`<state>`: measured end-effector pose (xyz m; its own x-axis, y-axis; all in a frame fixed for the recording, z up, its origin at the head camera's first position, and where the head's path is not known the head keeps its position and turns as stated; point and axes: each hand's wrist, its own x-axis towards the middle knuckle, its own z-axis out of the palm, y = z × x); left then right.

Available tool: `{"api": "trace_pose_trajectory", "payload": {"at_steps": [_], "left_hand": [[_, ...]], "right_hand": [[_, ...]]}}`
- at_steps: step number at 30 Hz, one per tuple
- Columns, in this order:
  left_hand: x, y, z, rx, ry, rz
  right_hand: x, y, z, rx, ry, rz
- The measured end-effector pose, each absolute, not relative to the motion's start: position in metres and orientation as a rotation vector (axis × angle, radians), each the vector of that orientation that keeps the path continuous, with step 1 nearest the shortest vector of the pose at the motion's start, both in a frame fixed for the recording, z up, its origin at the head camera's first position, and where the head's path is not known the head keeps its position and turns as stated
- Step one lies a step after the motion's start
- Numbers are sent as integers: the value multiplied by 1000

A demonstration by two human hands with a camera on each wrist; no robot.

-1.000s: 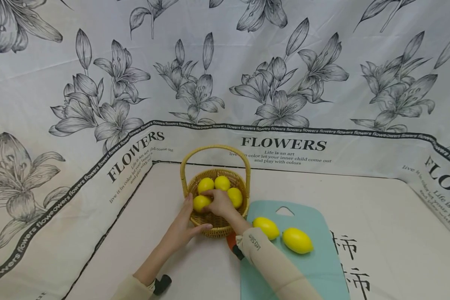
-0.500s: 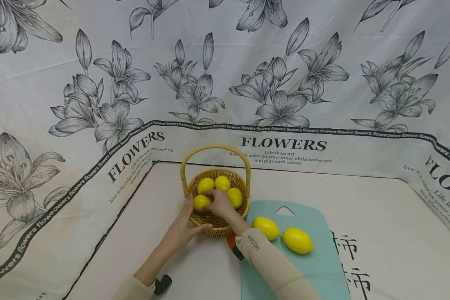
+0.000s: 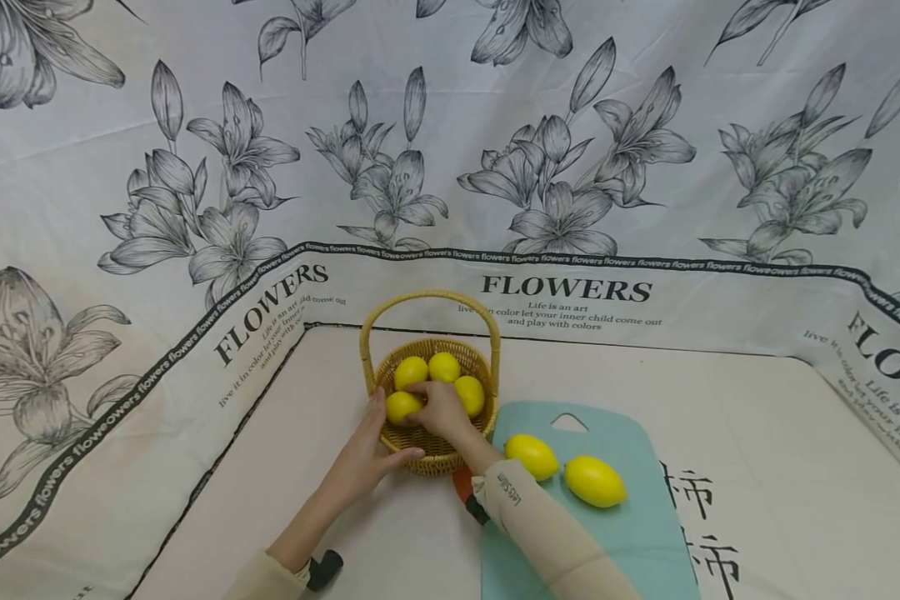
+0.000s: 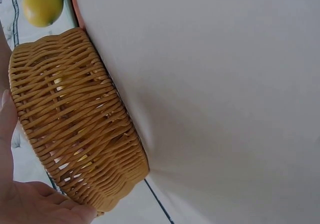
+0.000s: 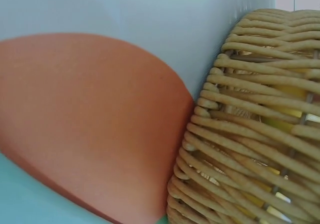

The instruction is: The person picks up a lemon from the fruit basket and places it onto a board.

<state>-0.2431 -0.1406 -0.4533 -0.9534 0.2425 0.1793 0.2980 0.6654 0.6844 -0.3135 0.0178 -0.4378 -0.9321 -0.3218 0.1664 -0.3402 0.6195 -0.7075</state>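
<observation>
A wicker basket point(image 3: 435, 463) with a tall arched handle holds several yellow lemons point(image 3: 444, 367). My right hand point(image 3: 441, 410) reaches over its front right rim and pinches the front left lemon point(image 3: 401, 407) between thumb and fingers; part of that fruit is hidden by the fingers. Along the basket's left side lies my left hand point(image 3: 360, 454), fingers extended toward the handle's foot and thumb at the front rim. In the left wrist view, this hand point(image 4: 42, 201) spans the woven wall point(image 4: 80, 119). Woven wall point(image 5: 250, 129) also fills the right of the right wrist view, where no hand shows.
Right of the basket lies a light-blue cutting board point(image 3: 592, 554) bearing two lemons point(image 3: 596, 481). A flat, rounded orange thing point(image 5: 95, 119) sits between basket and board, mostly under the right forearm in the head view. Flower-printed cloth point(image 3: 412, 200) stands behind the table.
</observation>
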Motion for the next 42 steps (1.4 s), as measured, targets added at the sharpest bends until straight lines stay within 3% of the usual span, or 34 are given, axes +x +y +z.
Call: {"api": "trace_pose_trajectory", "payload": {"at_steps": [42], "left_hand": [[-243,-142,-452,-473,-2799,-1252]], "right_hand": [[-294,32,-419,578,-2758,1232]]}}
